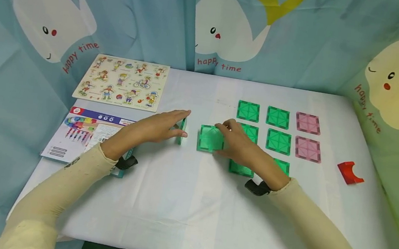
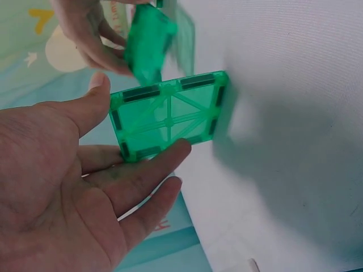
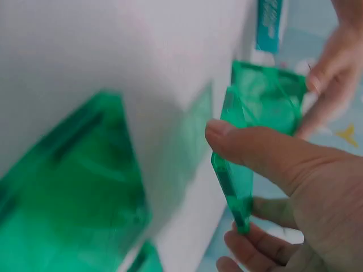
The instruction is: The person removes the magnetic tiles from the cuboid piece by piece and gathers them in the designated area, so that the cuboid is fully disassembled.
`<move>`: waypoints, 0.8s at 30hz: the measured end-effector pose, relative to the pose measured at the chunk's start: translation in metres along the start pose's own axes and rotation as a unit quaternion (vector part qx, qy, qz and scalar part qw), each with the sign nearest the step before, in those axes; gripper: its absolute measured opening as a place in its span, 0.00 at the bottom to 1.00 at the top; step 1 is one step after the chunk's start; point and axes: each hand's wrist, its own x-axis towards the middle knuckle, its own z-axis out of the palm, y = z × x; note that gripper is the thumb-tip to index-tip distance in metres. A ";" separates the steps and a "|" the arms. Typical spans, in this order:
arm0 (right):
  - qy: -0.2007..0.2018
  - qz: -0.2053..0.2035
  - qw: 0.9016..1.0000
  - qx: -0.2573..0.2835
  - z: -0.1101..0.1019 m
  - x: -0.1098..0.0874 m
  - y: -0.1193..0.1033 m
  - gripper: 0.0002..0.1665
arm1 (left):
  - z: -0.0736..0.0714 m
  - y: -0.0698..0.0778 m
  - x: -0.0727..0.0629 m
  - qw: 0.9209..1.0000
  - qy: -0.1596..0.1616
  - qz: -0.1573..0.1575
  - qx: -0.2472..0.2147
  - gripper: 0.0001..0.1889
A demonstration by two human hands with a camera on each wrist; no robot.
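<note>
My left hand (image 1: 157, 127) holds a green see-through square magnetic tile (image 2: 161, 122) on edge, with the thumb at one side and the fingers at the other; its lower edge stands at the tabletop. To its right, my right hand (image 1: 238, 144) pinches another green square tile (image 1: 210, 138) by its edges, thumb opposite fingers. In the right wrist view this tile (image 3: 233, 170) is seen nearly edge-on, in front of the left hand's tile (image 3: 269, 93). A small gap separates the two tiles in the head view.
Several green tiles (image 1: 278, 141) lie in rows on the white table (image 1: 173, 205), some partly behind my right hand. Two pink tiles (image 1: 307, 149) are beside them, then a red curved-notch piece (image 1: 350, 173). At left are a picture board (image 1: 115, 75) and a printed box (image 1: 65, 140).
</note>
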 end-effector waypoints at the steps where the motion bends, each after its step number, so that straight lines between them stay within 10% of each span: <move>1: 0.004 0.000 1.000 0.006 -0.004 -0.006 0.005 0.49 | 0.000 0.000 0.000 1.000 0.000 0.001 0.001 0.44; 24: 0.018 0.136 0.990 0.039 -0.048 -0.189 0.146 0.55 | 0.000 -0.007 -0.004 1.000 -0.001 0.017 -0.010 0.43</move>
